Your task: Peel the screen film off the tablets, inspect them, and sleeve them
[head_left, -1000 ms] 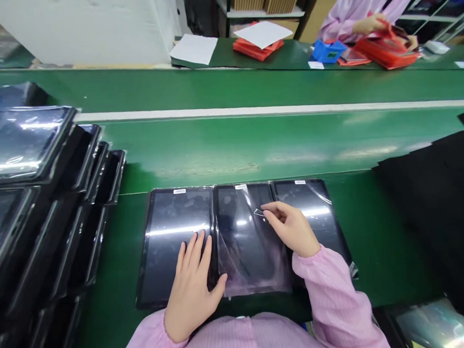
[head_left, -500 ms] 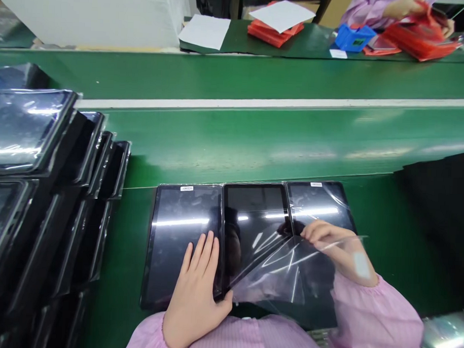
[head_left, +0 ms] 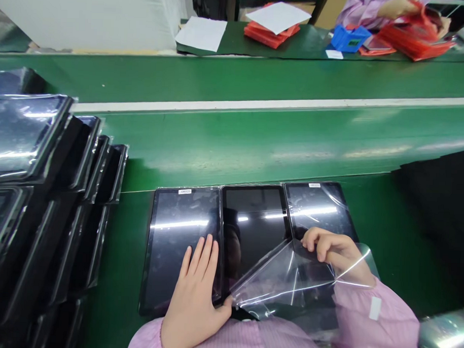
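Three dark tablets lie side by side: the left tablet [head_left: 177,207], the middle tablet [head_left: 253,205] and the right tablet [head_left: 311,197]. My left hand [head_left: 193,299] rests flat on the lower part of the left one, fingers stretched out. Its thumb reaches the bottom left corner of the middle tablet, by the edge of a clear film [head_left: 273,292]. Over the right tablet, my right hand [head_left: 332,248] pinches this film, which is peeled back diagonally from the lower middle screen. The film hangs across my right wrist and sleeve, with a small white label on it.
Stacks of film-wrapped tablets [head_left: 24,131] rise at the left. A dark stack [head_left: 439,217] stands at the right, above shiny clear plastic [head_left: 447,334]. Beyond the green surface [head_left: 237,138], a co-worker's hand [head_left: 399,7] handles red pouches [head_left: 415,41] beside a blue holder [head_left: 350,38].
The film has come further down and toward me, its white label moving from my right wrist onto the sleeve. My left hand stays in place on the left tablet.
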`<action>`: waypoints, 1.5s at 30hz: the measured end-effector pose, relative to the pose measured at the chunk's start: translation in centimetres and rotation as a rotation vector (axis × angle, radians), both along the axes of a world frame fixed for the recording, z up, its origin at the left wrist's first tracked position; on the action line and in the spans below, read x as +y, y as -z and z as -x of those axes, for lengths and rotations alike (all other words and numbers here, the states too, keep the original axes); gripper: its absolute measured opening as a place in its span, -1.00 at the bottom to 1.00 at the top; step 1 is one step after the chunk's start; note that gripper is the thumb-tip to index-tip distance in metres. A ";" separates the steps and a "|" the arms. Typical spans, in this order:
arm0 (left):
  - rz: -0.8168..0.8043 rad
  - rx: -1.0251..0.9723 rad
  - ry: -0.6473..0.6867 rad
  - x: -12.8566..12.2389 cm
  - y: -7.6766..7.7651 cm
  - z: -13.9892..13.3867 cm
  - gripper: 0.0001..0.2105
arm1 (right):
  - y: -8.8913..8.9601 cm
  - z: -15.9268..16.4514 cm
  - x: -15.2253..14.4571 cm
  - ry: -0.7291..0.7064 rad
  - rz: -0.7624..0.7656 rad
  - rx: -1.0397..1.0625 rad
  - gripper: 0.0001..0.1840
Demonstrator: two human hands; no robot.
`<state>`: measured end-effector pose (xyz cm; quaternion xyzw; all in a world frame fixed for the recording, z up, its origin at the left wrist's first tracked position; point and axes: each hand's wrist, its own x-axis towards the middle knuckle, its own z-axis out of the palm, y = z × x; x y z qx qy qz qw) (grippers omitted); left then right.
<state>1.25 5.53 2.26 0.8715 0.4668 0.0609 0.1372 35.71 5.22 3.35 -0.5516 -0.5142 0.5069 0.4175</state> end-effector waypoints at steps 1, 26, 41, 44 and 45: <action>-0.008 0.001 0.000 0.0 0.0 0.0 -0.05 | 0.0 0.1 0.0 0.000 -0.001 0.002 -0.70; -0.170 0.071 0.086 0.5 1.2 0.5 -0.20 | -1.3 5.1 0.0 0.054 -0.228 -0.594 -0.08; -0.210 -0.061 0.018 -0.6 1.6 -1.4 -0.26 | -0.2 1.4 -5.7 0.189 -0.112 -1.025 -0.64; -0.269 -0.087 0.135 -1.2 0.6 -4.5 -0.33 | 0.7 -1.1 -7.7 0.418 -0.041 -0.992 -0.47; -0.269 -0.095 0.210 -1.5 0.3 -5.7 -0.39 | 1.1 -1.9 -8.2 0.495 -0.004 -0.943 -0.39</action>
